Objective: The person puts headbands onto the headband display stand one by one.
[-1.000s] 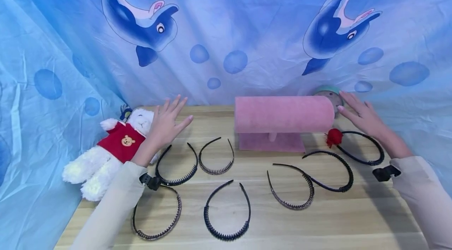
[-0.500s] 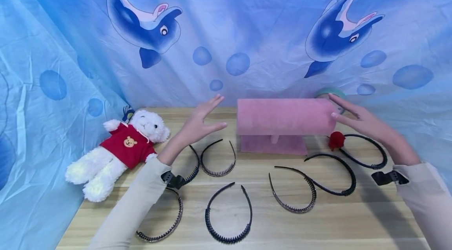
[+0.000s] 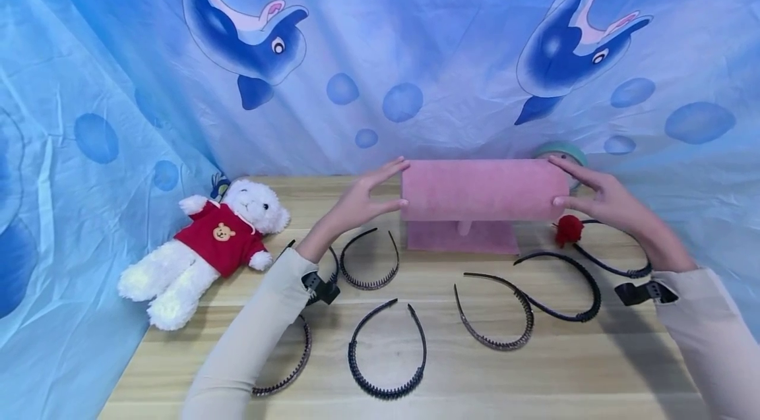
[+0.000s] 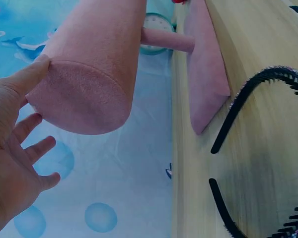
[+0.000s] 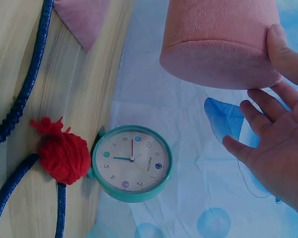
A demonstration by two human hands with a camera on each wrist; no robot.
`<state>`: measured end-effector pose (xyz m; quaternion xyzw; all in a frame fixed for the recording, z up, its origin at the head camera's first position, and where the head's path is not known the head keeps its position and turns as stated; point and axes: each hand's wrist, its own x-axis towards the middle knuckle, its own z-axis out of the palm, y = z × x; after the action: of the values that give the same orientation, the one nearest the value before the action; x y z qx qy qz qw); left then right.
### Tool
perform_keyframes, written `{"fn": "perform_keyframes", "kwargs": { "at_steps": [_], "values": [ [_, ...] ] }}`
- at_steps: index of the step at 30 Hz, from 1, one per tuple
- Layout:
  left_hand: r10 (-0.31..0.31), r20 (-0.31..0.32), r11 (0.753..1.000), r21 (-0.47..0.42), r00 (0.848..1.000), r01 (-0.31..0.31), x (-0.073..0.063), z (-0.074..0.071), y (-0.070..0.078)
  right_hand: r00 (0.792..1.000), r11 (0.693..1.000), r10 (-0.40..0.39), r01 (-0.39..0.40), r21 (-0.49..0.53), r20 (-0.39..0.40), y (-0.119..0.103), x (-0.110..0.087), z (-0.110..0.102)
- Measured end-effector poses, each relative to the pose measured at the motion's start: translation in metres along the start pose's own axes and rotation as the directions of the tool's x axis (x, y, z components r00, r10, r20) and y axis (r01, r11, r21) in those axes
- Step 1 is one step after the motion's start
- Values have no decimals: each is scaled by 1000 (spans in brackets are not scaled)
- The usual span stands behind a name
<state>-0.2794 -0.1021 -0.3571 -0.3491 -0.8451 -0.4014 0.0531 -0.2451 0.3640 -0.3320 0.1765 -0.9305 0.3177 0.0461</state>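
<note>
Left hand [image 3: 357,204] now against pink stand [image 3: 483,189]

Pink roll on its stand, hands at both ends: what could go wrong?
1. Tilt: the left hand and right hand grip only the ends of the pink roll, so uneven lifting might tip it and its base.
2. Bump: the green clock sits behind the right end and could get knocked.
3. Snag: headbands lie in front of the base; dragging it forward may shove them.
</note>
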Motion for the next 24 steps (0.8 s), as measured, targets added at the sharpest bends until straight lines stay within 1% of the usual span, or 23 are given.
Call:
{"fn": "perform_keyframes", "kwargs": {
  "at_steps": [3, 7, 9, 11, 17, 21, 24],
  "values": [
    [-13, 8, 1000, -12, 1000, 13, 2, -1, -1, 1000, 1000, -19, 19, 13, 3, -1, 3, 2],
    [-39, 18, 999, -32, 999, 39, 4, -6, -6, 996, 996, -84, 84, 38, -6, -2, 11, 7],
    [-52, 17, 997, -53, 999, 53, 6, -10, -10, 995, 994, -101, 101, 45, -7, -2, 18, 9],
    [-64, 12, 995, -74, 998, 64, 8, -15, -14, 995, 993, -99, 99, 58, 1, -4, 26, 12],
    [-128, 0, 982, -139, 992, 126, 11, -31, -31, 993, 984, -113, 110, 140, 16, -9, 53, 24],
    [-146, -15, 979, -148, 989, 142, 9, -42, -41, 995, 990, -101, 100, 96, 13, -16, 67, 33],
    [-166, -30, 975, -155, 986, 160, 8, -51, -46, 995, 993, -98, 96, 71, 28, -22, 79, 38]
  ]
}}
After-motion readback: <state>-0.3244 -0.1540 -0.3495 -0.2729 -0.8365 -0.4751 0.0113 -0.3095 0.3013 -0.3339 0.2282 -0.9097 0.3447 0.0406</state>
